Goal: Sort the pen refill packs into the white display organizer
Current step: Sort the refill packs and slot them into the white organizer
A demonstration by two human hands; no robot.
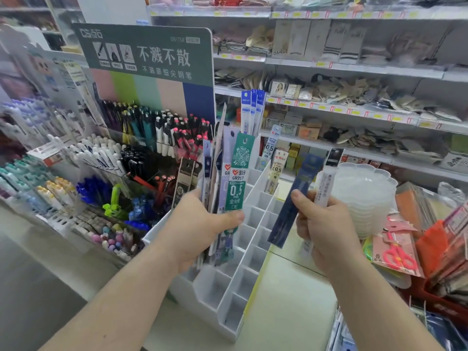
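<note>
The left hand [200, 231] gripped a thick fan of packs [222, 178] above the organizer [253, 252], and that bundle looked likely to slip or spill into the wrong slots, being held only near its lower end. The right hand [326, 231] pinched a dark blue pack [293, 198] and a clear one [323, 191], both long, flat and glossy; most slots stood unfilled, a few packs [253, 110] upright at the back.

Your left hand [200, 226] is covering the lower part of the fanned refill packs [222, 173], and your right hand [326, 234] is hiding the lower half of the pale pack [323, 188] behind the dark blue pack [293, 201]. Your forearms are running off the bottom edge. The shelf goods [354, 92] are blurring beyond recognition; the organizer [253, 249] is lying partly behind your left wrist.
</note>
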